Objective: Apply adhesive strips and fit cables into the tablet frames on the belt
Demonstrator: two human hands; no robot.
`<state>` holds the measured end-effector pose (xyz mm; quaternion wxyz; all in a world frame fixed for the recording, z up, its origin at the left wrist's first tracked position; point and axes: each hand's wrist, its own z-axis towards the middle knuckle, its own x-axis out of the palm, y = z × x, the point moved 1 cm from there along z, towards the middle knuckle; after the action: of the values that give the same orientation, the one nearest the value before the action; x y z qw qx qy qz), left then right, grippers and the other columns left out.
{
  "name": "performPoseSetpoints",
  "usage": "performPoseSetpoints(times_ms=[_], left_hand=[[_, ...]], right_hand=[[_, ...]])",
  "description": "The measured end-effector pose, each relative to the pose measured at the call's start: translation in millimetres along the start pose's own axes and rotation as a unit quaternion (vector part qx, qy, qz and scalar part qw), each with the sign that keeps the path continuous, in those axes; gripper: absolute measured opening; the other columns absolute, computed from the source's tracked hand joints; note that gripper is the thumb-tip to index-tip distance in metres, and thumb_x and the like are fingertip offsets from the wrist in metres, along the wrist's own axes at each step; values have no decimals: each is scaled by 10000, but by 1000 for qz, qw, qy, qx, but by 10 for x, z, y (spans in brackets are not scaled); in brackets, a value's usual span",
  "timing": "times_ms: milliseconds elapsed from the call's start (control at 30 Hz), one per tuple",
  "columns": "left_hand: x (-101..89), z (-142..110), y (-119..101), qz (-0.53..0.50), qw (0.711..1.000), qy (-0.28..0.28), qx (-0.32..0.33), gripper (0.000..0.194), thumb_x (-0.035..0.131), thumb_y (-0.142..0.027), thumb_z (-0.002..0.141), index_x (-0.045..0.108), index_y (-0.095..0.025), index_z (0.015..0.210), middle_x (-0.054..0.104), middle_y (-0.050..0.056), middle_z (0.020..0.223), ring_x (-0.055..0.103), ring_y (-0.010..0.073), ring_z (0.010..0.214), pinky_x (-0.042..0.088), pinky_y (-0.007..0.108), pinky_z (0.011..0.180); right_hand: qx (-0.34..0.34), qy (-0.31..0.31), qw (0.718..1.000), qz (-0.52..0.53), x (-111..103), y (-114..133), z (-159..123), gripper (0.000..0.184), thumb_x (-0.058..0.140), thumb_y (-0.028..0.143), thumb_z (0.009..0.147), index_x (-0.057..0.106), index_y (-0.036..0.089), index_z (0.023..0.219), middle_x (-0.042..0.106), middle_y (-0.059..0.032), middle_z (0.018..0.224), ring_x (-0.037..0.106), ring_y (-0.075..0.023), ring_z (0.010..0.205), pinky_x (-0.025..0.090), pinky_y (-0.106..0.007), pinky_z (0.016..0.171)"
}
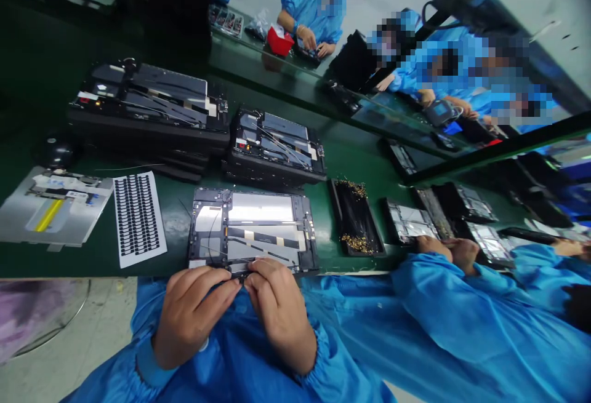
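Note:
An opened tablet point(261, 209) lies in front of me near the bench edge, its silver battery, black strips and thin wires exposed. Both my hands meet at its near edge. My left hand point(191, 311) is closed in a pinch, thumb and fingertips on a small dark part point(239, 267). From the other side my right hand point(281, 307) pinches the same part, fingers bent over the tablet's rim. The fingertips hide most of that part, so its kind and whether it is fixed to the tablet do not show.
Left of the tablet lie a sheet of black stickers point(138, 218) and a metal panel point(60, 206) with yellow tape. Behind are two stacks of opened tablets point(152, 98) point(277, 141). A black tray point(355, 215) holds small gold-tipped parts. Co-workers' hands point(447, 249) work at right.

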<state>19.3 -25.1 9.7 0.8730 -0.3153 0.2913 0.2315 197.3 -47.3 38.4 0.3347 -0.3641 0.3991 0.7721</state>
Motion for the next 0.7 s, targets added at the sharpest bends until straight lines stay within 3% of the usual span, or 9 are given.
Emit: performPoseSetpoints(times_ms=[233, 433, 633, 700], left_hand=[[13, -17, 14, 26, 1000, 7, 9, 191, 590, -147, 980, 740, -244, 1049, 739, 42, 1015, 619, 219, 982, 420, 377, 891], [5, 10, -1, 26, 1000, 13, 5, 165, 625, -170, 965, 747, -262, 1027, 739, 33, 1013, 612, 222, 990, 411, 383, 913], [31, -6, 9, 29, 1000, 1, 0, 200, 605, -153, 972, 747, -277, 1037, 736, 31, 1021, 609, 217, 993, 411, 385, 917], [49, -4, 14, 34, 999, 2, 7, 206, 589, -155, 979, 746, -278, 1032, 737, 29, 1014, 608, 214, 984, 412, 384, 913]], right_hand=[[0, 15, 999, 32, -16, -60, -11, 150, 528, 147, 1014, 625, 164, 1128, 687, -122, 1130, 633, -241, 1113, 543, -406, 1005], [59, 6, 992, 107, -104, -204, -104, 183, 566, 167, 1009, 616, 183, 1184, 652, -126, 1199, 633, -206, 1180, 564, -340, 1002], [28, -8, 998, 59, -53, -163, -69, 134, 574, 184, 1007, 664, 170, 1106, 710, -112, 1079, 675, -209, 1050, 605, -359, 903], [-11, -12, 1000, 20, -10, -178, -89, 165, 564, 154, 1001, 677, 160, 1122, 726, -116, 1077, 678, -223, 1068, 607, -381, 921]])
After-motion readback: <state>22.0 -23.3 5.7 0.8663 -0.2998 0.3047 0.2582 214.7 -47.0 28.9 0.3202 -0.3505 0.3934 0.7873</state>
